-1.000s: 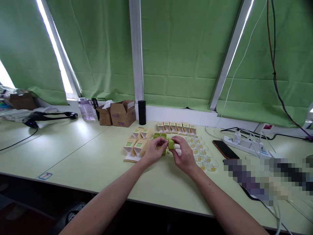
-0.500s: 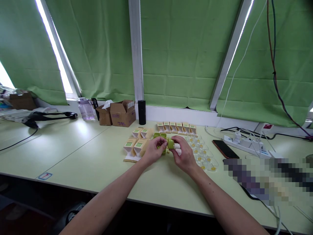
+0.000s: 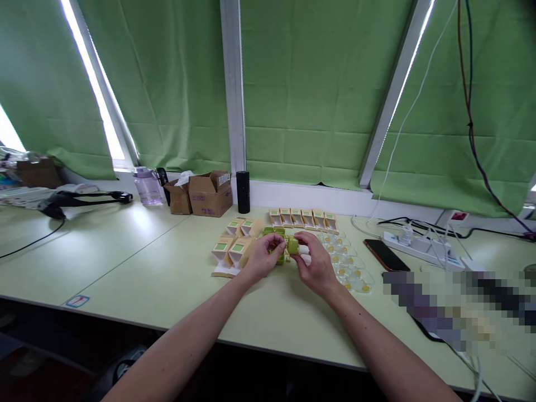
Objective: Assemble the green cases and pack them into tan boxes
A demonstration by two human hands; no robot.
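Observation:
My right hand [image 3: 314,262] grips a small green boxy piece [image 3: 293,245] between thumb and fingers, just above the table. Touching or very close to its left side, the fingertips of my left hand [image 3: 266,255] are pinched together; what lies in that pinch is too small to make out. Behind my left hand are more green pieces [image 3: 274,230], partly hidden by it. Folded card holders with green labels [image 3: 238,248] stand to the left of my left hand. Clear plastic pieces with yellow centres [image 3: 352,272] lie to the right of my right hand.
A row of card holders [image 3: 302,219] stands behind my hands. Further back are a black cylinder [image 3: 243,192], a cardboard box [image 3: 211,195] and a purple bottle [image 3: 147,187]. On the right lie a phone [image 3: 386,255] and a power strip [image 3: 419,249] with cables.
The green piece in my right hand has turned slightly. Both hands stay in nearly the same place.

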